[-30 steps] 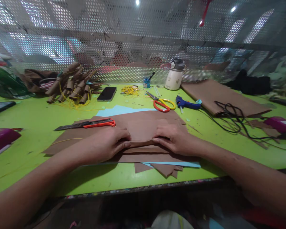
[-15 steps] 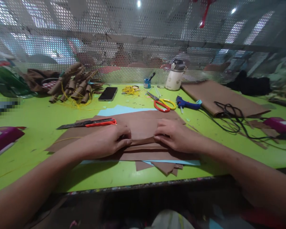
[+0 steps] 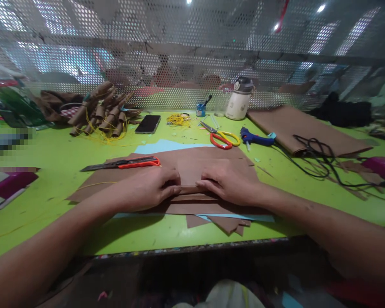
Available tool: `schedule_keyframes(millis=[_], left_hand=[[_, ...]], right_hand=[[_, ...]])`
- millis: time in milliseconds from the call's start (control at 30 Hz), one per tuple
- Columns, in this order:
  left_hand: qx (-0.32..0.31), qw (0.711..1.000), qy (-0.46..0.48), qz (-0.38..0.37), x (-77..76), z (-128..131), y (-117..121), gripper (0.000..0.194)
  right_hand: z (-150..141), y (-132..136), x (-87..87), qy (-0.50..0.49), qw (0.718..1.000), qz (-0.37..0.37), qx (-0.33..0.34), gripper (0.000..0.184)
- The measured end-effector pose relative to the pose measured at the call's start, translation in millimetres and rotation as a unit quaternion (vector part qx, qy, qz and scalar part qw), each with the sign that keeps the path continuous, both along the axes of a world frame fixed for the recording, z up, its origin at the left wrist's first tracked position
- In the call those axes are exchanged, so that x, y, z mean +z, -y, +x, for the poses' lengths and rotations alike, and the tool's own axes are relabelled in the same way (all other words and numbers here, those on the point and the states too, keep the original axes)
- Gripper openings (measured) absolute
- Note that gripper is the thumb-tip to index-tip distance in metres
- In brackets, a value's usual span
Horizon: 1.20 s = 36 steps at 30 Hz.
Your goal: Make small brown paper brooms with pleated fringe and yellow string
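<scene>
Between my hands lies a brown paper sheet [image 3: 190, 173] with its near edge rolled or folded up. My left hand [image 3: 155, 185] pinches that edge at its left, fingers curled, thumb toward the middle. At the right, my right hand [image 3: 226, 182] pinches the same edge, a short gap from the left. Beneath are more brown sheets [image 3: 240, 208] and light blue paper [image 3: 167, 146]. A utility knife [image 3: 128, 163] with a red-orange handle rests on the sheets beyond my left wrist. The undersides of the fingertips are hidden.
Behind the sheets lie scissors [image 3: 223, 137], a blue glue gun [image 3: 258, 137] with a black cord, a phone [image 3: 148, 124] and yellow string [image 3: 179, 119]. Rolled brown paper tubes [image 3: 99, 111] are piled at back left. A white bottle [image 3: 238, 100] stands before a perforated metal screen [image 3: 179, 51].
My right hand has moved left along the paper's edge, closer to my left hand. The raised fold between them looks lower and tighter. The whole view has shifted slightly.
</scene>
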<state>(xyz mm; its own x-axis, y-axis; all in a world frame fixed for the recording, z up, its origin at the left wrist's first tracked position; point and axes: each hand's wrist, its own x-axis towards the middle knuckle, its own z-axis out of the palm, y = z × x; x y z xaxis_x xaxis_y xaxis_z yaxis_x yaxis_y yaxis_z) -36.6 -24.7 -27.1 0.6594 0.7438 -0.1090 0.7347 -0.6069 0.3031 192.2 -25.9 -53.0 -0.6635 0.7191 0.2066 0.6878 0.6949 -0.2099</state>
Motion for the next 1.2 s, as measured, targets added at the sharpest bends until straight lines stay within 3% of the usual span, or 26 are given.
schedule_keyframes(millis=[400, 667, 900, 1067, 1133, 1200], left_hand=[[0.009, 0.998, -0.021, 0.05, 0.6, 2.8, 2.7, 0.022], [-0.067, 0.993, 0.046, 0.09, -7.9, 8.7, 6.7, 0.02], [-0.072, 0.99, 0.042, 0.112, -15.7, 6.2, 1.5, 0.022], [-0.056, 0.993, 0.038, 0.099, -13.5, 6.6, 1.7, 0.022], [-0.051, 0.993, 0.036, 0.096, -13.2, 6.5, 1.2, 0.023], [-0.051, 0.993, 0.038, 0.096, -13.7, 6.1, 0.5, 0.025]], right_hand=[[-1.7, -0.3, 4.5, 0.062, 0.997, 0.046, -0.012, 0.034], [-0.2, -0.4, -1.0, 0.077, 0.994, 0.071, -0.008, 0.04], [26.7, -9.1, -0.1, 0.063, 0.998, 0.026, -0.013, 0.029], [53.6, -13.1, -5.5, 0.034, 0.997, 0.04, -0.06, 0.029], [55.5, -8.5, -1.0, -0.003, 0.997, 0.067, -0.043, 0.026], [48.8, -1.0, 5.0, -0.029, 0.995, 0.091, 0.022, 0.022]])
